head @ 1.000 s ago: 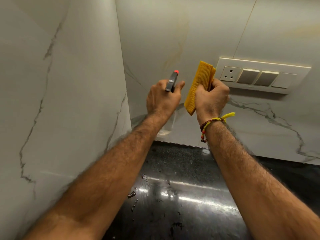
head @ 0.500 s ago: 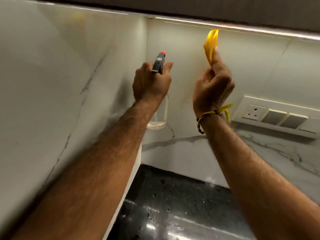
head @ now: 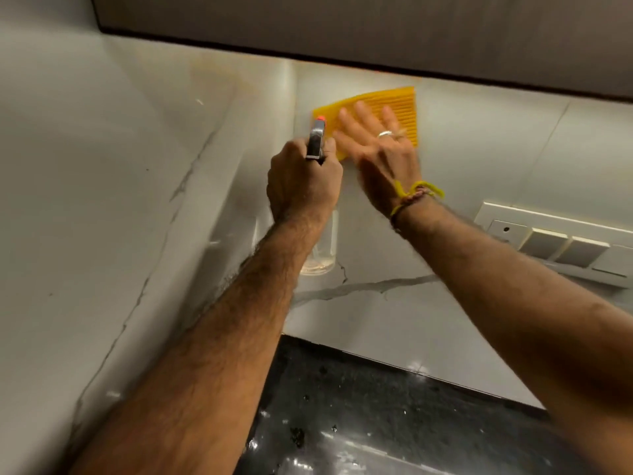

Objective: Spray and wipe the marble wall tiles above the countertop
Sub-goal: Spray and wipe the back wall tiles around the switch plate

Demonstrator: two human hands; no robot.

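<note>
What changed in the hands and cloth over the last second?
The right hand rose from beside the switch panel, opened, and now presses the unfolded yellow cloth flat against the upper wall tile. The left hand rose too, gripping the spray bottle throughout.

Yellow ribbed cloth [head: 394,108] flat on marble wall tiles [head: 462,159], 12 o'clock of clear spray bottle [head: 317,142], upright.
</note>
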